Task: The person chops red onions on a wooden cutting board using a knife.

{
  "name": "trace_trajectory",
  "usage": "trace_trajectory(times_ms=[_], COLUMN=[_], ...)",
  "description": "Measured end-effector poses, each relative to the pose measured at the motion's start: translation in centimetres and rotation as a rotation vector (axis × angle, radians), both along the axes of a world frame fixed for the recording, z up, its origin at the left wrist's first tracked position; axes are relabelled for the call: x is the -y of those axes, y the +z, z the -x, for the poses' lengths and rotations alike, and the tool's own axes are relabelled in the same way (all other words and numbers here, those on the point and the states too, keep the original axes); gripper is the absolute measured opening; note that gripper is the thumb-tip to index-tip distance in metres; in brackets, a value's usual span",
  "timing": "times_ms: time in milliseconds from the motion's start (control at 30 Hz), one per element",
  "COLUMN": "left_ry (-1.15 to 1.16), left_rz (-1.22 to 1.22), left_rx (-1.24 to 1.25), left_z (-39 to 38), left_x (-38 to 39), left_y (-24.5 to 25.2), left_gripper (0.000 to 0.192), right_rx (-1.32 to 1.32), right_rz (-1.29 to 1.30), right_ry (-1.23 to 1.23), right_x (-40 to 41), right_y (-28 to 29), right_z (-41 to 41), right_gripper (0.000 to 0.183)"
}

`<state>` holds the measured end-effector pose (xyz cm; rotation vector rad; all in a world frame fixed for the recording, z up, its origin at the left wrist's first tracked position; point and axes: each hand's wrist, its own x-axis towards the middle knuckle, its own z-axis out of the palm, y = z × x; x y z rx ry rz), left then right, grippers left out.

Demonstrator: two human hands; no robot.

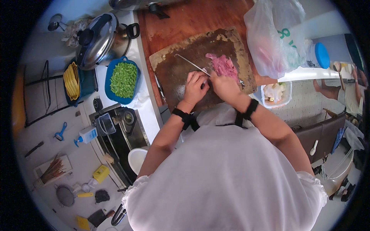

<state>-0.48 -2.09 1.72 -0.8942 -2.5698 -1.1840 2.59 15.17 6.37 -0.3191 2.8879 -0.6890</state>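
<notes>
My right hand (pixel 228 88) is closed around the handle of a kitchen knife (pixel 192 64), whose blade points up and to the left across a worn wooden cutting board (pixel 170 70). Close by the blade, my left hand (pixel 195 88) has its fingers curled down on the board. A small pale pink piece of meat (pixel 204 70) shows at its fingertips; the rest of what lies under them is hidden. Just beyond my right hand, a heap of sliced raw pink meat (pixel 224 66) rests on the board's right part.
Left stand a blue basket (pixel 107 83) of chopped green vegetable and a lidded steel pot (pixel 111 43). A plastic bag (pixel 274 37) and a blue-lidded jar (pixel 321 55) are at right. A plastic tub (pixel 290 96) holds pale food. Another person's leg (pixel 329 89) shows far right.
</notes>
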Motion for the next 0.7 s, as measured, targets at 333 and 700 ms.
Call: trace_trajectory(times_ms=[333, 700], left_ry=[0.033, 0.022], left_rz=[-0.063, -0.010], left_rx=[0.120, 0.064], left_z=[-0.5, -0.2], left_x=[1.3, 0.6], left_y=[-0.1, 0.4], left_gripper=[0.026, 0.029], right_rx=[0.046, 0.067], right_rz=[-0.003, -0.050], right_ry=[-0.076, 0.010], right_x=[-5.8, 0.2], right_y=[2.6, 0.9], right_z=[-2.9, 1.2], right_gripper=[0.014, 0.024])
